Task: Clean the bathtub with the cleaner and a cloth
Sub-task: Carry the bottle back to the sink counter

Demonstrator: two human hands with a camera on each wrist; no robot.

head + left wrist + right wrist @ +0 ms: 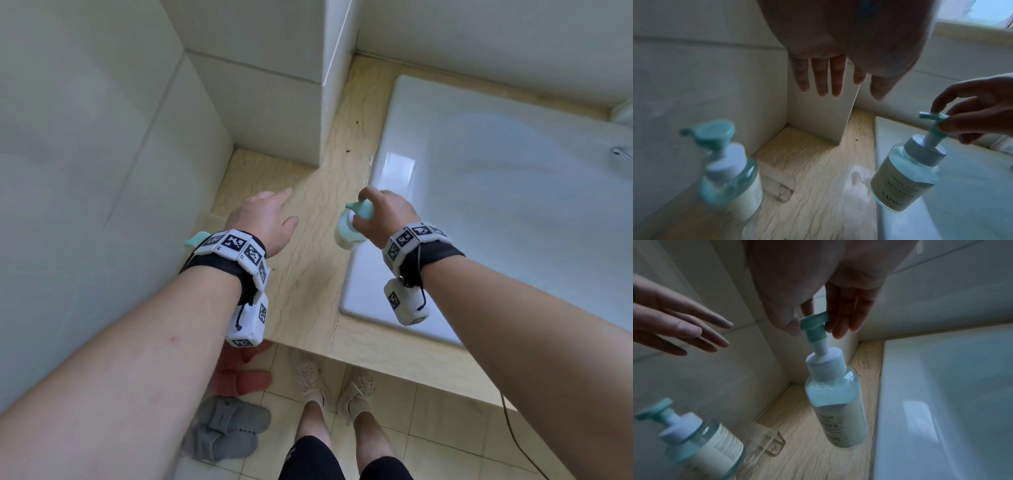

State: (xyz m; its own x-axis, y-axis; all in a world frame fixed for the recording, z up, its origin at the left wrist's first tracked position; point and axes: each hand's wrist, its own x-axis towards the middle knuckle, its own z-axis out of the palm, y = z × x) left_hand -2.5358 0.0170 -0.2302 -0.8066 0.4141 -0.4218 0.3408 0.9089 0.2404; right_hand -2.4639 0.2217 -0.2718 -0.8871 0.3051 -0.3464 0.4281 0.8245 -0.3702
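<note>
The clear plastic pump bottle (835, 404) on the right has a teal pump top, a white collar and a pale label with dark letters. The second clear pump bottle (729, 172) on the left has the same teal and white. The stone ledge worktop (308, 260) is cream yellow with thin wavy brown lines. The smooth bathtub (496, 205) is shiny white. The wall tiles (85, 137) are plain pale grey-white. On the beige tiled floor (445, 428) lie fuzzy grey slippers (226, 431) and fuzzy pinkish-red slippers (243, 377). The wrist bands (236, 248) are white with black square patterns.

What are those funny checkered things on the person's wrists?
Both arms are bare, with no sleeves. Each wrist wears a black strap ringed with white blocks printed with black square patterns. A white camera box hangs below on a thin black cable.
</note>
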